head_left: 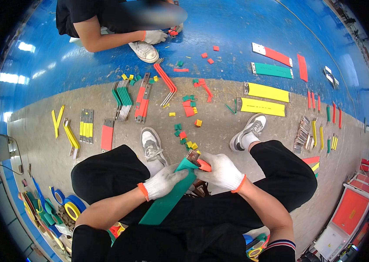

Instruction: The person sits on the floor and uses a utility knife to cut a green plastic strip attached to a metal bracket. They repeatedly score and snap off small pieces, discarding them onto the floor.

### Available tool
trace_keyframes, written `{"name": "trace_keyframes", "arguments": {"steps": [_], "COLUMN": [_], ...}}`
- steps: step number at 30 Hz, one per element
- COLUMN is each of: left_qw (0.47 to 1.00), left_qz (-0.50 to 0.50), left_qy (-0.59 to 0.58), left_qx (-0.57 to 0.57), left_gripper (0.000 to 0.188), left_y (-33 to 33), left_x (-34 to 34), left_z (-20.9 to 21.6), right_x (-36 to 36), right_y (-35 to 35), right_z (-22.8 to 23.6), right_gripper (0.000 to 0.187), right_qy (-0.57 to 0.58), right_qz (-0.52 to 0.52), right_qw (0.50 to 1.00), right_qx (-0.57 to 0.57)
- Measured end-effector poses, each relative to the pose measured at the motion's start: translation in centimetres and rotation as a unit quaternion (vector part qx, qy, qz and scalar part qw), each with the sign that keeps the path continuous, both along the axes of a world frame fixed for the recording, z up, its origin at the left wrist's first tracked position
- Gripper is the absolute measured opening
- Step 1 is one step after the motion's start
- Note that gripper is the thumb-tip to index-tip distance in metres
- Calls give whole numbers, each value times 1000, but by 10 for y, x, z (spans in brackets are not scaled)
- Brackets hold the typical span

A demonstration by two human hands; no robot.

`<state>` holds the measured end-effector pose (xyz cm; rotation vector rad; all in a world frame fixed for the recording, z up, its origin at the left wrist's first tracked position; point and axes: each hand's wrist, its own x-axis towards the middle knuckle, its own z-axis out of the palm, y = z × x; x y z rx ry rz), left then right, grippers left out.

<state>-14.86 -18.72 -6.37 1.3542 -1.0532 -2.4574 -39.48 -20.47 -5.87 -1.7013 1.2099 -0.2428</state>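
Note:
In my lap lies a long flat metal bar in a green sleeve (169, 201), slanting up to its bare metal end (192, 156). My left hand (165, 180), in a white glove with an orange cuff, is closed around the bar below that end. My right hand (224, 171), gloved alike, pinches a short red piece (204, 165) against the bar's upper end; fingers hide part of the piece, so its exact kind is unclear. Small green, red and yellow sleeve scraps (188, 143) lie on the floor just beyond my hands.
Across from me sits another person, whose gloved hand (154, 37) is near a small red piece (173, 32). Yellow-sleeved bars (266, 92) lie at right, bent green-sleeved bars (123, 100) at left. Tape rolls (74, 205) are at lower left, a red-and-white machine (348, 209) at lower right.

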Motion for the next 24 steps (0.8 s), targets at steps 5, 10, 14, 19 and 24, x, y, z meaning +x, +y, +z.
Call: {"name": "trace_keyframes", "arguments": {"steps": [5, 10, 14, 19, 24], "left_qw": [997, 983, 991, 991, 980], "left_qz": [-37, 93, 80, 94, 115], "left_qy": [-39, 115, 84, 81, 66], "left_qx": [-49, 111, 66, 47, 147], "left_gripper": [47, 53, 53, 54, 53], "left_y": [-3, -5, -9, -4, -6], "left_x": [-1, 13, 9, 10, 10], "left_z": [3, 6, 15, -8, 1], "right_x": [1, -6, -4, -4, -9], "right_y": [6, 24, 20, 19, 18], "right_z": [-4, -15, -7, -15, -4], "right_gripper": [27, 28, 32, 30, 32], "right_qy": [-14, -51, 10, 52, 92], "right_qz": [-15, -48, -93, -100, -131], "right_qw": [999, 993, 995, 994, 982], "right_qx": [-50, -92, 21, -5, -102]}}
